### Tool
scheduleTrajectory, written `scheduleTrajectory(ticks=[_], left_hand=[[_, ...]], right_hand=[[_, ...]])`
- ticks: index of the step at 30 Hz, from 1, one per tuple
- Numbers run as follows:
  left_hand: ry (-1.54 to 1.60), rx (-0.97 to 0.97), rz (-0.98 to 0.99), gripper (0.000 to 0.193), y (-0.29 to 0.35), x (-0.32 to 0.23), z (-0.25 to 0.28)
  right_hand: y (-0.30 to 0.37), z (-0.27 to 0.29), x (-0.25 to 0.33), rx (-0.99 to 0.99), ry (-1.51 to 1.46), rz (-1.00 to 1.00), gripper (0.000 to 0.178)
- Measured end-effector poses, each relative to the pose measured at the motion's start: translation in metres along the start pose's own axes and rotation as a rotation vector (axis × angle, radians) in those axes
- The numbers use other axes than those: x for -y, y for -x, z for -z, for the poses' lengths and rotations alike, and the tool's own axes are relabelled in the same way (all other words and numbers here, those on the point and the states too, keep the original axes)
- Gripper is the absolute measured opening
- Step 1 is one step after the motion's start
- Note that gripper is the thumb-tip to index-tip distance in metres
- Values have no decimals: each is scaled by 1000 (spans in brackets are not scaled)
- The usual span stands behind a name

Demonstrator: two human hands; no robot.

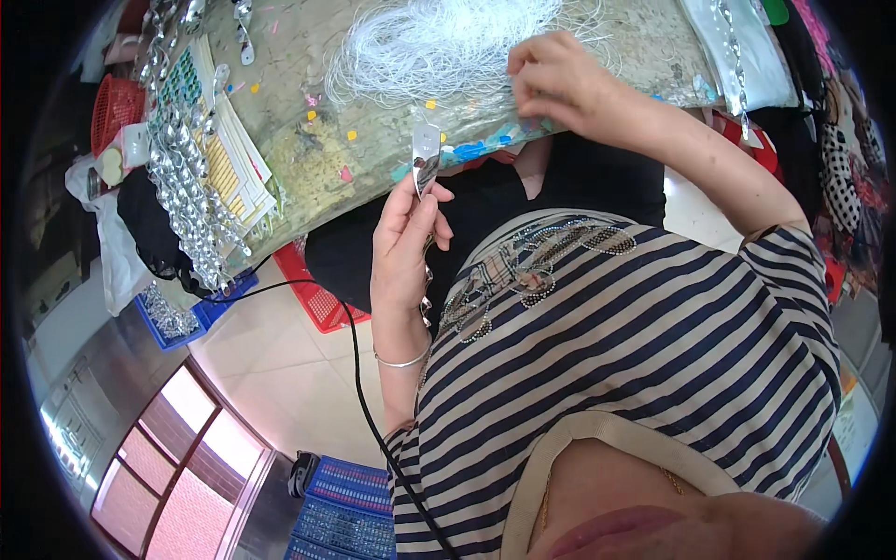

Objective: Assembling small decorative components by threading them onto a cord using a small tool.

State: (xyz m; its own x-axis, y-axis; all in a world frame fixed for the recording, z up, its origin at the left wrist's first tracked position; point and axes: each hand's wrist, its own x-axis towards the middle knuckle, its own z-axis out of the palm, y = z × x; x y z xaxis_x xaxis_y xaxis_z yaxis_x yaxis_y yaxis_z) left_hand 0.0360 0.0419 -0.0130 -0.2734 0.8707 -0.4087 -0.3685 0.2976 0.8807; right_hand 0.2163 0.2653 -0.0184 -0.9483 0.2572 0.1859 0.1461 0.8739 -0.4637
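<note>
My left hand (403,238) pinches a shiny silver twisted metal strip (427,147) between thumb and fingers, just in front of the table edge. The strip's flat end, with a small hole, points up, and part of its twisted length shows below the hand. At the right end of a loose heap of white thread (420,51), my right hand (574,93) has its fingers curled together. Whether a thread is between those fingertips is too fine to see. The thread heap lies at the far middle of the worn table (299,177).
More twisted silver strips (191,187) lie over printed sheets (245,177) at the table's left. A white bag (761,56) with another strip lies far right. A red basket (322,303), a blue crate (168,317) and a black cable (359,373) are below the left side.
</note>
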Motion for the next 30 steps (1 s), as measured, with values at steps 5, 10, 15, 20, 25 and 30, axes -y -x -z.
scheduleTrajectory(ticks=[5,10,15,20,25,30], left_hand=[[58,-30,-30,33,0,3,5],[97,-90,-32,33,1,0,0],[85,-94,-44,34,-2,-12,-3],[131,-113,-109,46,-10,-21,-9],[162,-93,-122,48,-7,-30,-6],[158,-124,-135,47,-8,-26,0]], right_hand=[[-40,67,22,-339,-489,-203,13],[-56,111,20,-678,-826,-138,12],[-64,94,27,-542,-1705,268,11],[-55,42,62,-55,-1018,-421,18],[-64,5,79,65,-1099,-434,20],[-75,2,86,137,-1114,-481,18]])
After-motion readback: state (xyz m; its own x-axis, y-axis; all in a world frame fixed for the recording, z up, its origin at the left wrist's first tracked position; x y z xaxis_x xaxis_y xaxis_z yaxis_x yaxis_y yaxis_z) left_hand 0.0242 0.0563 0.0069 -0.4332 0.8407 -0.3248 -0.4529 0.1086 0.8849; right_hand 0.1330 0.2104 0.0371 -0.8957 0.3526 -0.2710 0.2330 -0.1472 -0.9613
